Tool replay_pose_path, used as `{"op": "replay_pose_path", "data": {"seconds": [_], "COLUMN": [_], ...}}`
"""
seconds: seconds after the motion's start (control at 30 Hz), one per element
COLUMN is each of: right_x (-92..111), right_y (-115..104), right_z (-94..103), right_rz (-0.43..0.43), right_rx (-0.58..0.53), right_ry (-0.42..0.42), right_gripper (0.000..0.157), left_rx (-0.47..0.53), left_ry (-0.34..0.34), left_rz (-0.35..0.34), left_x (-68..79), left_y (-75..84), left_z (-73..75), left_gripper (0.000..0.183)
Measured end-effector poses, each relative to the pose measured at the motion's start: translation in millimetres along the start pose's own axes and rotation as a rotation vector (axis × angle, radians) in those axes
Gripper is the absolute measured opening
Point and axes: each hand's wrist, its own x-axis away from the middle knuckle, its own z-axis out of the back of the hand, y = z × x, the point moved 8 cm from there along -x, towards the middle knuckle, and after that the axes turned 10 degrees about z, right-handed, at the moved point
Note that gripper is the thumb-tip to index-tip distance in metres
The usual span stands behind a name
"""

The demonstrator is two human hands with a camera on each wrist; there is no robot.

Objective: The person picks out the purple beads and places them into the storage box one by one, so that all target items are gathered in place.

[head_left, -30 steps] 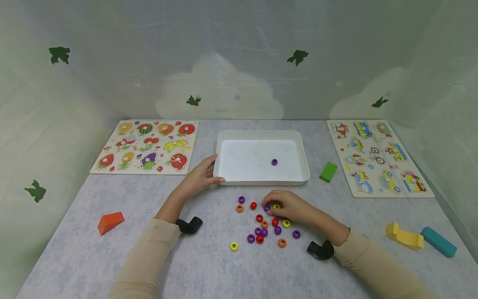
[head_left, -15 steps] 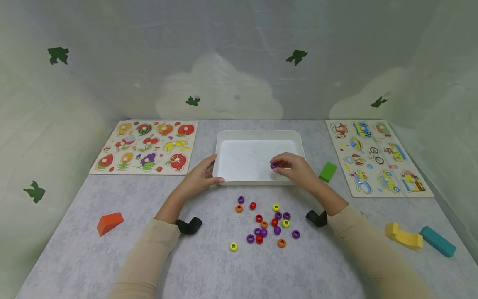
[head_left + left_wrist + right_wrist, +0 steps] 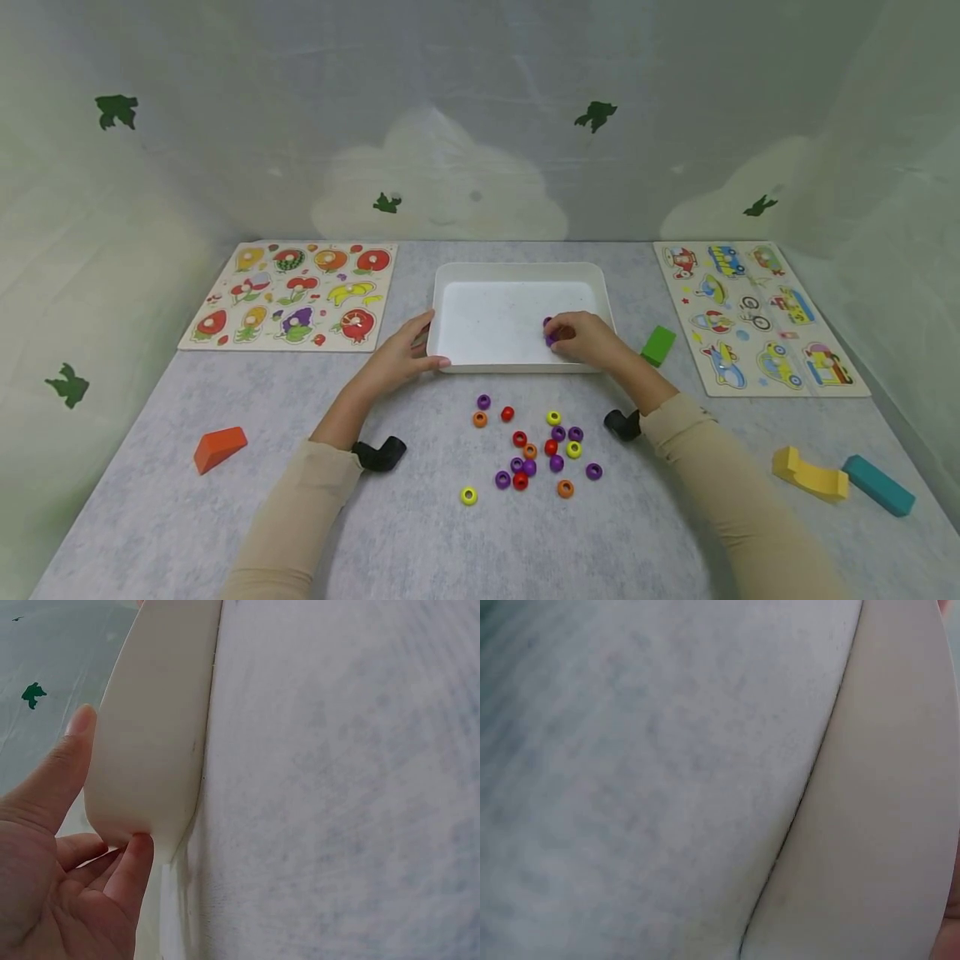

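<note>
My left hand (image 3: 397,354) grips the front left corner of a shallow white tray (image 3: 480,367), with thumb and fingers on its outer walls, as the left wrist view of the tray (image 3: 154,712) also shows. Over the inside right part of the tray, my right hand (image 3: 591,340) pinches a purple bead (image 3: 551,340) low near the floor. Another purple bead (image 3: 547,320) lies just behind the fingertips. In front of the tray, several loose beads lie scattered, among them a yellow bead (image 3: 553,417), a red bead (image 3: 507,413) and an orange bead (image 3: 566,489).
A fruit puzzle board (image 3: 333,342) lies back left, a vehicle puzzle board (image 3: 787,387) back right. A green block (image 3: 658,346) sits right of the tray. An orange wedge (image 3: 220,448) lies left; a yellow arch block (image 3: 810,477) and a teal block (image 3: 879,485) lie right.
My right hand has picked a purple bead from the scattered group and carried it up and over the tray, then slightly lower. The left hand stays at the tray's corner.
</note>
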Motion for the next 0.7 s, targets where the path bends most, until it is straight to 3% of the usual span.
{"op": "replay_pose_path", "data": {"seconds": [0.17,0.3,0.43,0.57,0.7], "right_x": [9.1,27.0,46.8,55.8,50.7], "right_y": [-21.5,-60.0,-96.6,-111.9,-106.5], "right_z": [4.2,2.6,-11.5,-35.5,-60.1], "right_rz": [0.130,0.302,0.444,0.476,0.436], "right_rx": [-0.061,-0.121,-0.149,-0.169,-0.170], "right_ry": [0.047,0.063,0.026,-0.042,-0.095], "right_gripper": [0.029,0.037,0.038,0.039,0.037], "left_rx": [0.023,0.027,0.014,0.015,0.026], "left_ry": [-0.001,-0.003,-0.008,-0.004,0.002], "left_rz": [-0.011,-0.010,-0.014,-0.018,-0.016], "left_x": [0.2,0.5,0.5,0.6,0.7], "left_y": [0.5,0.7,1.0,0.8,-0.3], "left_z": [0.5,0.7,0.4,0.8,0.8], "left_gripper": [0.093,0.093,0.093,0.091,0.090]}}
